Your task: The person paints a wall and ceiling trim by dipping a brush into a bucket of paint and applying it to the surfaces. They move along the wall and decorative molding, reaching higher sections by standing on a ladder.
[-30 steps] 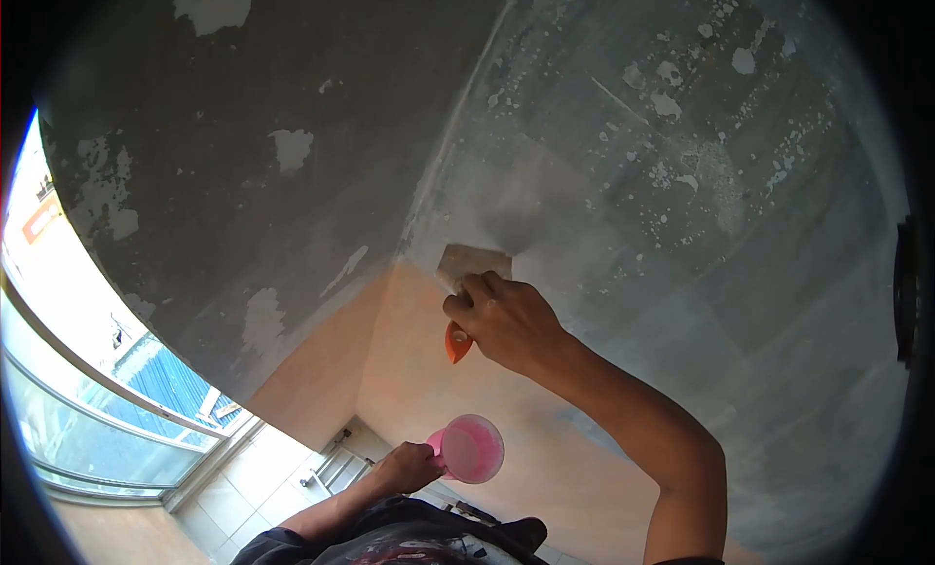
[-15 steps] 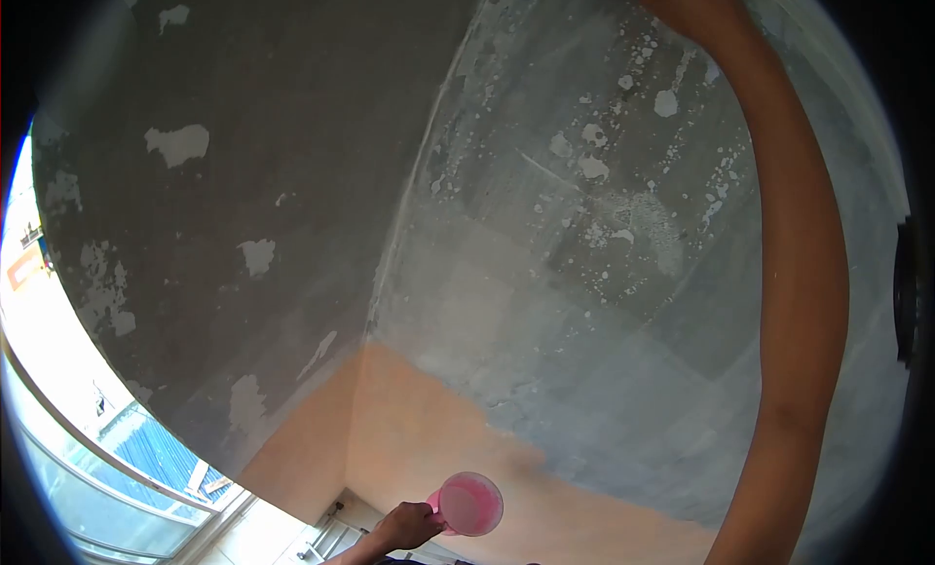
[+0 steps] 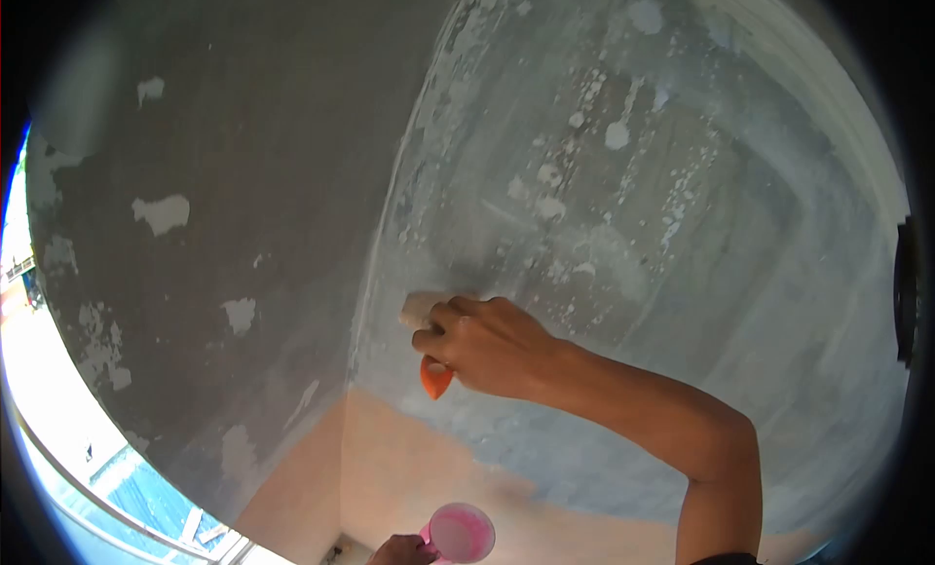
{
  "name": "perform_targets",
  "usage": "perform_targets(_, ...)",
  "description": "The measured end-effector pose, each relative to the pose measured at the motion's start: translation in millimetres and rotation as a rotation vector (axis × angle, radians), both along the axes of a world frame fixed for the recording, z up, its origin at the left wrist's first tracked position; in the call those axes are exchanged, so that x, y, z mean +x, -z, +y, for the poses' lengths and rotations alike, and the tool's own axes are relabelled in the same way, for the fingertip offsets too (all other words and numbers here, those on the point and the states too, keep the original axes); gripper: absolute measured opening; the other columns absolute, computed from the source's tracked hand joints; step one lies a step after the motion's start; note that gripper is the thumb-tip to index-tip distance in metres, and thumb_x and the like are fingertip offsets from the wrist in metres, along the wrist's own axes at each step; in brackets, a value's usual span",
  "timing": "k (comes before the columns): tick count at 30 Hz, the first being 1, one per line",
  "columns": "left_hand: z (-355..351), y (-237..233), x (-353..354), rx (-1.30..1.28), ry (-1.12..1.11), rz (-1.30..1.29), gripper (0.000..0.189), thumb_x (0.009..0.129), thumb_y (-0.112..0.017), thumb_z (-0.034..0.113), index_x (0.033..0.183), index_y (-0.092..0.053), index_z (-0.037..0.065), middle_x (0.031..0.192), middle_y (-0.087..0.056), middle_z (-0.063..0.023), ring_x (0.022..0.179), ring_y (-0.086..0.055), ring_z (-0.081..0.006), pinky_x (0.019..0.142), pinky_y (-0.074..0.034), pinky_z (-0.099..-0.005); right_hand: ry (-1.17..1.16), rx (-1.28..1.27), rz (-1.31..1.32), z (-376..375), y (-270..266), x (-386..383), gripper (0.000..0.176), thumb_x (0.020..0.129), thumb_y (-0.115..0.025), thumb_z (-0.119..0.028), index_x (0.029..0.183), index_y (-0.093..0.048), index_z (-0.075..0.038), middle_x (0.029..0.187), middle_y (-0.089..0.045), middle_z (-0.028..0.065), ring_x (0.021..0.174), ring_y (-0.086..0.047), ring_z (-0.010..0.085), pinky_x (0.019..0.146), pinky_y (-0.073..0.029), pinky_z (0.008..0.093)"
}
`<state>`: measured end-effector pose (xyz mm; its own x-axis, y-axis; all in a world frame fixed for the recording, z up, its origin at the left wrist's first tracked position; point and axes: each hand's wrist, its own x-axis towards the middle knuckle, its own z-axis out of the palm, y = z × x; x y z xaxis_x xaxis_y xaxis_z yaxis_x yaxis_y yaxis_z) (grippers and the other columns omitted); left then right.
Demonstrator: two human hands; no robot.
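Note:
My right hand point(image 3: 487, 346) is closed around a scraper; its flat blade point(image 3: 421, 310) lies against the grey wall point(image 3: 390, 365) just right of the corner line, and its orange handle end point(image 3: 435, 378) sticks out below my fingers. Low in the view, my left hand point(image 3: 404, 551) grips the handle of a pink cup point(image 3: 462, 533), held with its mouth towards the camera. Pale pink or whitish matter shows inside the cup. Whitish spots and patches point(image 3: 617, 134) mark the wall above my right hand.
A darker grey wall point(image 3: 263, 175) with pale patches fills the left. Orange-painted wall point(image 3: 390, 448) runs along the bottom. At the far left is a bright window opening point(image 3: 58, 390) with a blue roof outside. A black object point(image 3: 906, 294) stands at the right edge.
My right hand has come down and left from the top edge, bringing the scraper into view beside the corner. My left hand and the pink cup sit slightly lower in the view.

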<state>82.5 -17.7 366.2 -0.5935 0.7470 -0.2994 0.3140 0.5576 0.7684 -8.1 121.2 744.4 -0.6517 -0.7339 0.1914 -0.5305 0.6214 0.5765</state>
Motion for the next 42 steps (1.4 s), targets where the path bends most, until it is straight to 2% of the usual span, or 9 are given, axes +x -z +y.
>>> perform_targets(3,-1,-10,-2,-0.044,-0.026,-0.061,0.059,0.086,-0.057,0.057,0.100,-0.067,0.000,0.101,-0.067,-0.0248,0.100,-0.063,-0.0390,0.089,-0.049,-0.0442,0.038,-0.144,-0.074,-1,-30,-10,0.012,0.082,-0.062,-0.013,0.091,-0.066,-0.008,0.087,-0.067,0.0109,0.081,-0.068,0.0276,0.072,-0.056,0.0402)
perform_targets(4,3,40,4,0.340,-0.053,0.191,0.038,0.093,-0.053,0.036,0.078,-0.063,0.003,0.075,-0.065,-0.0200,0.072,-0.064,-0.0337,0.062,-0.049,-0.0446,0.066,-0.195,-0.075,-2,-57,-16,0.011,0.085,-0.062,-0.015,0.090,-0.066,-0.006,0.086,-0.067,0.0108,0.081,-0.068,0.0277,0.072,-0.055,0.0411)
perform_targets(9,12,87,-4,0.305,0.098,0.345,0.022,0.095,-0.046,0.025,0.093,-0.060,0.007,0.077,-0.062,-0.0174,0.074,-0.063,-0.0354,0.068,-0.050,-0.0479,0.194,-0.307,0.397,-9,-209,-33,0.028,0.087,-0.068,-0.036,0.091,-0.072,-0.009,0.072,-0.068,0.0090,0.069,-0.066,0.0190,0.068,-0.053,0.0357)
perform_targets(12,8,77,-3,0.307,0.112,0.359,0.023,0.095,-0.049,0.031,0.096,-0.061,0.012,0.083,-0.064,-0.0167,0.081,-0.064,-0.0337,0.068,-0.050,-0.0477,0.095,-0.133,0.682,-28,-286,1,0.021,0.080,-0.064,-0.011,0.100,-0.070,-0.006,0.082,-0.067,0.0169,0.081,-0.064,0.0339,0.074,-0.051,0.0427)
perform_targets(14,2,12,-5,-0.051,-0.052,-0.002,0.060,0.086,-0.058,0.056,0.099,-0.067,-0.001,0.100,-0.067,-0.0248,0.099,-0.064,-0.0387,0.087,-0.049,-0.0442,0.067,0.009,0.761,-17,-326,-1,0.021,0.080,-0.064,-0.011,0.100,-0.070,-0.006,0.083,-0.067,0.0168,0.082,-0.065,0.0339,0.074,-0.051,0.0423)
perform_targets(22,4,-7,-8,-0.015,-0.082,-0.043,0.058,0.086,-0.060,0.054,0.098,-0.066,-0.002,0.098,-0.067,-0.0247,0.099,-0.064,-0.0377,0.085,-0.050,-0.0426,0.141,0.375,0.785,35,-202,-16,0.023,0.084,-0.068,-0.016,0.107,-0.070,-0.011,0.090,-0.068,0.0125,0.086,-0.068,0.0223,0.075,-0.057,0.0364)
perform_targets(28,4,-3,-12,-0.042,-0.037,-0.036,0.058,0.087,-0.059,0.055,0.100,-0.067,-0.002,0.099,-0.068,-0.0226,0.099,-0.064,-0.0364,0.087,-0.049,-0.0418,0.162,0.088,-0.009,12,-66,40,0.008,0.081,-0.064,-0.013,0.087,-0.069,-0.011,0.093,-0.068,0.0087,0.091,-0.067,0.0258,0.078,-0.055,0.0396)
perform_targets(35,9,3,-13,-0.064,-0.003,-0.019,0.058,0.087,-0.058,0.055,0.100,-0.067,-0.001,0.100,-0.067,-0.0223,0.098,-0.064,-0.0360,0.086,-0.050,-0.0418,0.212,-0.345,0.430,2,-203,19,0.022,0.084,-0.068,-0.013,0.105,-0.071,-0.014,0.092,-0.070,0.0078,0.082,-0.068,0.0181,0.071,-0.056,0.0326)
perform_targets(42,17,-5,-6,-0.011,-0.012,-0.018,0.054,0.087,-0.060,0.051,0.097,-0.066,-0.002,0.098,-0.067,-0.0233,0.097,-0.064,-0.0380,0.084,-0.050,-0.0432,-0.076,0.167,0.871,9,-319,-20,0.020,0.079,-0.066,-0.011,0.098,-0.071,-0.010,0.087,-0.068,0.0148,0.083,-0.065,0.0321,0.075,-0.052,0.0421)
